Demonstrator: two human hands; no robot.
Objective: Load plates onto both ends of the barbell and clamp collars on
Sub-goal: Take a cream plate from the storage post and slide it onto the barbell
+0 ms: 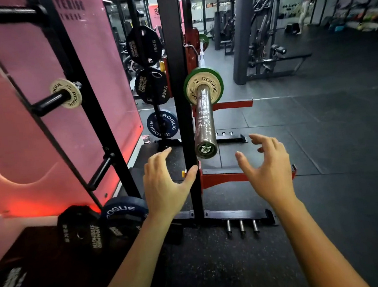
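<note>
**Near sleeve carries plates, no collar seen; both hands empty at its tip**

Far left of frame: a small cream plate point(66, 96) sits on a storage peg point(47, 103) of the rack, well apart from my hands. Lower left, dark plates point(80, 230) and a blue plate point(121, 214) stand on the floor against the rack base.

My left hand point(166, 184) is spread and holds nothing; its thumb lies across the black upright point(176, 75).

The barbell sleeve point(203, 119) runs with its long axis straight away from me, end cap point(206, 149) between my two hands and just above them. At its inner end sit a cream plate point(202, 86) and a green plate point(186, 84) behind it. I see no collar on the sleeve.

My right hand point(269, 170) is apart-fingered, lightly curled, empty. It looks about as near the cap as the left.

Judgement: a collar must slide on along this axis from the cap.
</note>
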